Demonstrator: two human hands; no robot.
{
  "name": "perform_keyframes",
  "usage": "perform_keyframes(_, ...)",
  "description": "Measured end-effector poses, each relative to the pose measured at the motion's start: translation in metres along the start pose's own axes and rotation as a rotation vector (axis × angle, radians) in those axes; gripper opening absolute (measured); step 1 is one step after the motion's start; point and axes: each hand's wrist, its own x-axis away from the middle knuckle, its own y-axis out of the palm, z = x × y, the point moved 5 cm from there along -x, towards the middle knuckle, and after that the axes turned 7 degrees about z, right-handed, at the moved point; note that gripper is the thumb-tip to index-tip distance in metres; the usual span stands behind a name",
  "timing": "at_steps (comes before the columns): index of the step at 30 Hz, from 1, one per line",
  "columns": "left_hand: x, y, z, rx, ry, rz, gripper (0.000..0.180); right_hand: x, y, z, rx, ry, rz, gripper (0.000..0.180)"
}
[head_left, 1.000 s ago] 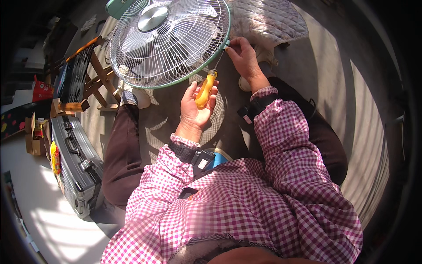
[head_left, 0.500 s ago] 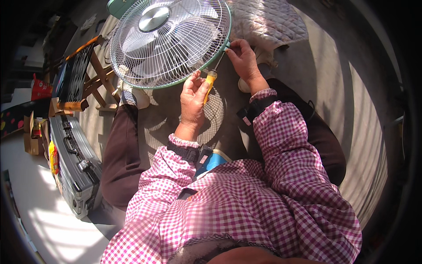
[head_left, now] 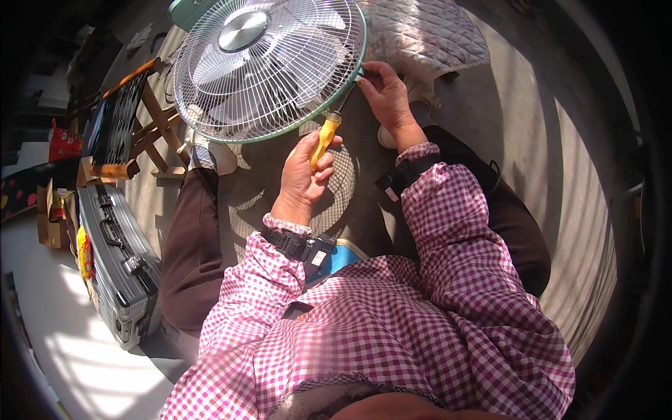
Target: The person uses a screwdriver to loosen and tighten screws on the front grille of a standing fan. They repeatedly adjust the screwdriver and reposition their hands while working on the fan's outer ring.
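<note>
My left hand (head_left: 305, 173) is wrapped round the yellow handle of a screwdriver (head_left: 326, 138). The screwdriver's shaft slants up and right toward the green rim of an electric fan (head_left: 264, 70), where its tip meets a small clip or screw spot. My right hand (head_left: 384, 94) pinches the rim at that spot, with thumb and index finger on a small green part; what exactly lies between them is hidden. Behind a white wire guard with a silver centre cap sit the fan's see-through blades.
A folding stool (head_left: 126, 122) with wooden legs stands left of the fan. Nearer on the left is a silver hard case (head_left: 122, 269), beside a small cardboard box (head_left: 52, 217). A quilted cloth (head_left: 427, 38) lies beyond my right hand. My legs are spread on either side.
My left hand has turned and shifted slightly left, its grip rolling round the screwdriver handle so more of the yellow shows. My right hand stays at the rim, nearly still.
</note>
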Motion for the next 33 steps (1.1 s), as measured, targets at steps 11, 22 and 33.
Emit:
perform_keyframes(11,0.017,0.031,0.013,-1.734,1.317,0.189,0.041,0.000,-0.001,0.005,0.036,-0.160,0.141,0.025)
perform_keyframes(22,-0.005,0.006,-0.013,0.240,-0.182,-0.133,0.039,0.001,-0.002,0.000,0.107,-0.169,0.161,0.024)
perform_keyframes(33,0.013,0.029,0.018,-1.639,1.319,0.171,0.043,0.001,-0.001,-0.001,0.044,-0.112,0.166,0.024)
